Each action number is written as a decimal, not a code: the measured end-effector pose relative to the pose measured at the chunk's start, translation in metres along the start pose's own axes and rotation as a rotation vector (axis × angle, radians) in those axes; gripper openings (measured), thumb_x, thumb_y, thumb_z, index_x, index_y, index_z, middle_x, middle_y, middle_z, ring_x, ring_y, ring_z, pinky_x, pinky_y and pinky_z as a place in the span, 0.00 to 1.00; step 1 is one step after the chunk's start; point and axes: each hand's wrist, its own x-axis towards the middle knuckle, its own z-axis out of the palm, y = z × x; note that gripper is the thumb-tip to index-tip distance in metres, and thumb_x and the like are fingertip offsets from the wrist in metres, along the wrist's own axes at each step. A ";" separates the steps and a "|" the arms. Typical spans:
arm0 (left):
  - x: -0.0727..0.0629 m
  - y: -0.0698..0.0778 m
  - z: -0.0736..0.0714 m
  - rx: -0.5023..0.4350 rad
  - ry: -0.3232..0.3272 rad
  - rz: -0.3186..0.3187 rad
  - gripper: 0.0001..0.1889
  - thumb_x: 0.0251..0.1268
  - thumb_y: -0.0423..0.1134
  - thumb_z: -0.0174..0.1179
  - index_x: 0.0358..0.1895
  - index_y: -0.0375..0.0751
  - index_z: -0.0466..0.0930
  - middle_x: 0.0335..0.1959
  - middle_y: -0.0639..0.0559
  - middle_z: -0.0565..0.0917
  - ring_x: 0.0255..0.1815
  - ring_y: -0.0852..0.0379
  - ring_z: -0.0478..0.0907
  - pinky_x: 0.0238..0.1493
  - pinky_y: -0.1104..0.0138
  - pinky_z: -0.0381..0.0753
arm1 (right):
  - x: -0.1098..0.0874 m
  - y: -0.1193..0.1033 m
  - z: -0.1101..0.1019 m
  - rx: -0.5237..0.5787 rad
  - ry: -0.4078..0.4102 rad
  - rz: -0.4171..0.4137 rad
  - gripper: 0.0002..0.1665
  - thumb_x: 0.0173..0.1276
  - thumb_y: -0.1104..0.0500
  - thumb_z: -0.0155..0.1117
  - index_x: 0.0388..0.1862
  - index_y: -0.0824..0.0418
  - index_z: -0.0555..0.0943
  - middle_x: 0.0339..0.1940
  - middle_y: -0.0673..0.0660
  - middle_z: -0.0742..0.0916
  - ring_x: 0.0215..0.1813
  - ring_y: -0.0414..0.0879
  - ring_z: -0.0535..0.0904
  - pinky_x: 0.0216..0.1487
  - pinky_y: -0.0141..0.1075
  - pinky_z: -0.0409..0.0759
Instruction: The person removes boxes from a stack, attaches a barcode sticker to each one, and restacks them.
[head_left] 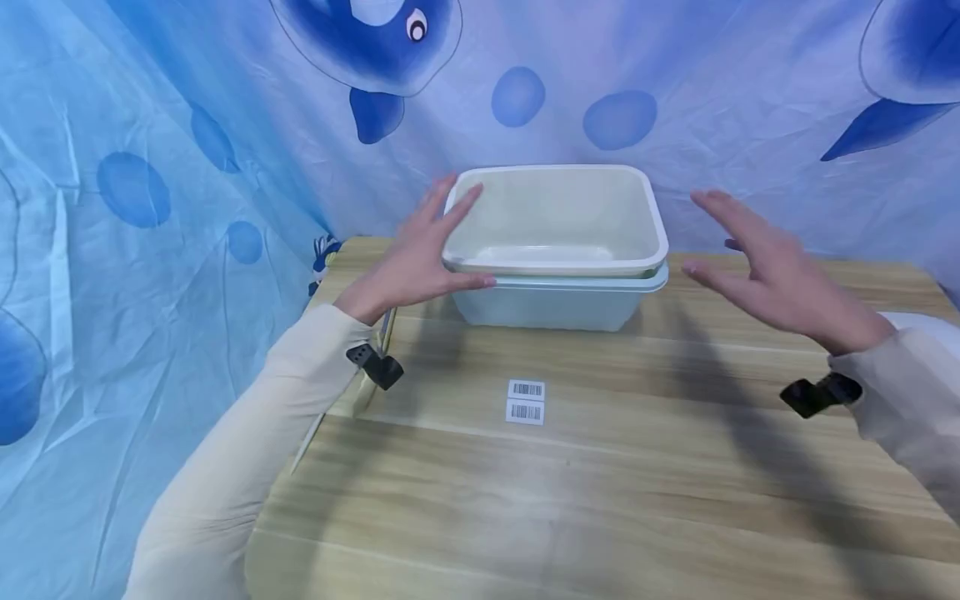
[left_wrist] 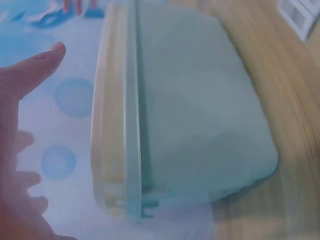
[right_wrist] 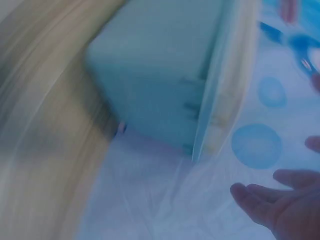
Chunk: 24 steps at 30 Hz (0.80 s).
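A white plastic bin sits nested inside a pale blue-green bin at the back of the table. My left hand is at the white bin's left end with fingers extended and thumb apart. In the left wrist view that hand's thumb stands clear of both rims. My right hand hovers to the right of the bins, fingers extended toward them, with a gap between. Nothing is in that hand; the right wrist view shows its fingers away from the stacked rims.
The wooden table carries two barcode labels in front of the bins. A white object is partly hidden behind the right sleeve. Slim rod-like things lie along the left table edge. A blue patterned curtain hangs behind and at left.
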 end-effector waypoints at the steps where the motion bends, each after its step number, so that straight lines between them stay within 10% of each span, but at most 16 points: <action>1: 0.000 -0.004 0.001 -0.054 0.028 -0.040 0.60 0.45 0.63 0.71 0.78 0.63 0.37 0.80 0.55 0.31 0.80 0.50 0.28 0.73 0.37 0.43 | 0.005 0.001 0.001 0.048 0.033 0.037 0.43 0.72 0.51 0.57 0.77 0.34 0.46 0.81 0.52 0.51 0.77 0.64 0.52 0.63 0.69 0.61; 8: -0.004 -0.036 0.017 -0.348 0.075 -0.256 0.64 0.42 0.61 0.74 0.77 0.67 0.33 0.80 0.53 0.34 0.80 0.49 0.33 0.74 0.40 0.46 | 0.043 0.009 0.019 0.381 0.166 0.252 0.39 0.70 0.47 0.58 0.76 0.39 0.55 0.77 0.61 0.62 0.70 0.59 0.69 0.57 0.32 0.80; 12: -0.004 -0.047 0.032 -0.545 0.061 -0.314 0.65 0.43 0.56 0.76 0.76 0.67 0.30 0.80 0.52 0.40 0.80 0.47 0.41 0.75 0.44 0.53 | 0.058 0.012 0.033 0.431 0.184 0.299 0.37 0.69 0.47 0.61 0.75 0.47 0.61 0.73 0.66 0.67 0.67 0.60 0.71 0.53 0.29 0.80; 17: -0.003 -0.049 0.045 -0.729 0.113 -0.337 0.64 0.45 0.49 0.77 0.77 0.65 0.32 0.77 0.47 0.54 0.77 0.49 0.53 0.70 0.50 0.67 | 0.069 0.012 0.042 0.418 0.197 0.314 0.33 0.67 0.49 0.63 0.69 0.54 0.70 0.66 0.65 0.76 0.59 0.49 0.76 0.49 0.24 0.76; 24: -0.005 -0.052 0.052 -0.809 0.145 -0.278 0.53 0.47 0.42 0.76 0.76 0.62 0.51 0.71 0.51 0.66 0.71 0.53 0.61 0.74 0.53 0.57 | 0.078 0.012 0.047 0.389 0.175 0.338 0.28 0.65 0.52 0.66 0.62 0.61 0.77 0.48 0.49 0.82 0.44 0.38 0.74 0.40 0.23 0.74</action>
